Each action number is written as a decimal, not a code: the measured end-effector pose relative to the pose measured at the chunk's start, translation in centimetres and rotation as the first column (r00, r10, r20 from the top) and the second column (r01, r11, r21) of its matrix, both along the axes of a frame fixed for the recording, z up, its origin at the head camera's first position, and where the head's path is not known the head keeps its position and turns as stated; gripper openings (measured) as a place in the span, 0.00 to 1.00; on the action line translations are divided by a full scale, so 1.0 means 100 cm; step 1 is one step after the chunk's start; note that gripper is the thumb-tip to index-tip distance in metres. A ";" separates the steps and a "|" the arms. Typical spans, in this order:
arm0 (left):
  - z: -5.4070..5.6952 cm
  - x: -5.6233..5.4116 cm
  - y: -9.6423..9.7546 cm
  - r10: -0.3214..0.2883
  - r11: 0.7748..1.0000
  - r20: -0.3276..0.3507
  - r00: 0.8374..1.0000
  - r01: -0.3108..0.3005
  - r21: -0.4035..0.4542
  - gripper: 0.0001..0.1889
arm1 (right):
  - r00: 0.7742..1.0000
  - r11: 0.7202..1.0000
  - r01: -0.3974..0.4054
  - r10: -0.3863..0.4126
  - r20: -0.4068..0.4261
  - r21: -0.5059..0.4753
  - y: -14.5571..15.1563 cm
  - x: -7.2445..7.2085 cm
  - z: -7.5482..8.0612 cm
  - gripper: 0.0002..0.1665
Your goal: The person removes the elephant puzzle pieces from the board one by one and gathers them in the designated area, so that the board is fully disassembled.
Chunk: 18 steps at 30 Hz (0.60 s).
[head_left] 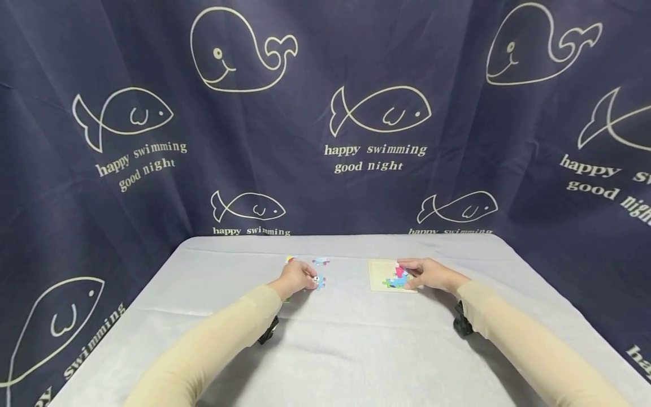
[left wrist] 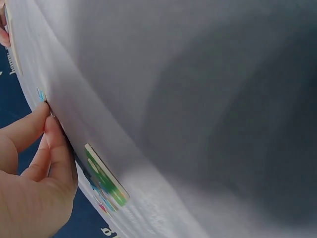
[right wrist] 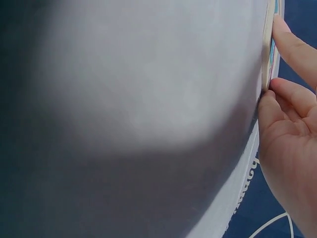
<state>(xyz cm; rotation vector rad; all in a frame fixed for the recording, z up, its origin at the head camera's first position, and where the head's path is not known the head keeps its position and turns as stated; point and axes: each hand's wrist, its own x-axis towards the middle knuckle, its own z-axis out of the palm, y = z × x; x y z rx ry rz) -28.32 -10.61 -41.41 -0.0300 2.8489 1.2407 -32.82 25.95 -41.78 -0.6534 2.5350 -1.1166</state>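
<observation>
My left hand (head_left: 297,276) pinches a small jigsaw puzzle piece (head_left: 321,284), blue with white, low over the table between thumb and fingertips. In the left wrist view, the thumb and forefinger of that hand (left wrist: 42,163) meet at the edge of a blue piece (left wrist: 41,94). Over the right side of a pale puzzle tray (head_left: 377,274) lies my right hand (head_left: 429,274), its fingertips resting on the tray and the pieces in it. Pink (head_left: 399,272) and blue-green pieces (head_left: 394,281) sit joined inside, partly hidden by the fingers. The right wrist view shows fingertips along the tray's edge (right wrist: 268,49).
Another blue puzzle piece (head_left: 320,261) lies behind the left hand. A green piece (left wrist: 106,176) and several others beside it lie left of that hand, mostly covered in the head view. Grey-white cloth covers the table (head_left: 325,350); a dark printed curtain (head_left: 305,124) hangs behind it.
</observation>
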 end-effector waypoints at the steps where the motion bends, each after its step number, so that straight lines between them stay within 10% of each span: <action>1: 0.000 0.000 0.001 0.001 1.000 -0.005 1.000 -0.001 -0.002 0.11 | 1.000 1.000 -0.001 0.001 -0.004 0.002 0.000 0.000 0.000 0.44; 18: 0.006 0.000 0.003 0.006 1.000 0.035 0.999 -0.006 0.006 0.12 | 1.000 1.000 0.020 -0.020 0.009 0.021 -0.002 0.002 0.003 0.45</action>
